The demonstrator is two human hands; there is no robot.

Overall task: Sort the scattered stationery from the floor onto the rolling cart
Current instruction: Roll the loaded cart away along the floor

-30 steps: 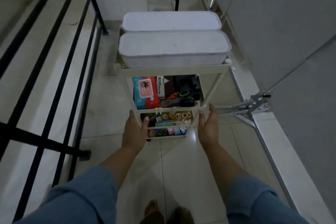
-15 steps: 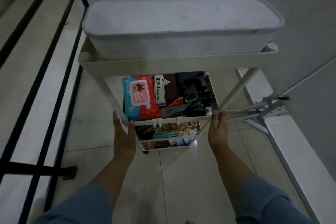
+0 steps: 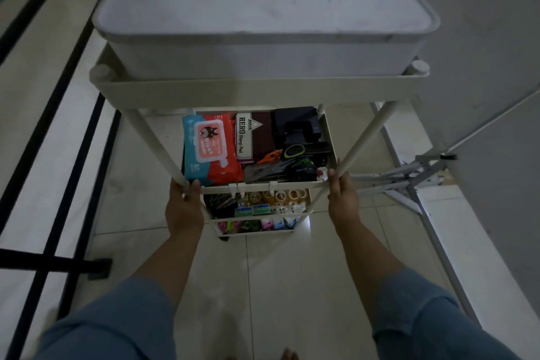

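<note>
A white three-tier rolling cart (image 3: 257, 92) stands right in front of me on the tiled floor. Two long white lidded boxes (image 3: 263, 38) fill its top tray. The middle shelf holds a wipes pack (image 3: 209, 146), a stamp pad box (image 3: 244, 137), a black hole punch (image 3: 301, 128) and scissors (image 3: 280, 169). Tape rolls (image 3: 280, 196) and small coloured items (image 3: 257, 225) lie on the bottom shelf. My left hand (image 3: 184, 207) grips the cart's near left post at the middle shelf. My right hand (image 3: 342, 196) grips the near right post.
A black metal railing (image 3: 58, 114) runs along the left, with its foot (image 3: 96, 269) on the floor near me. A grey wall (image 3: 482, 67) closes the right side. A folded white metal stand (image 3: 409, 178) lies at its base. My bare toes (image 3: 287, 355) show at the bottom edge.
The cart has come much closer and now fills the upper view. Both hands have gone from reaching toward its middle shelf to gripping the near posts.
</note>
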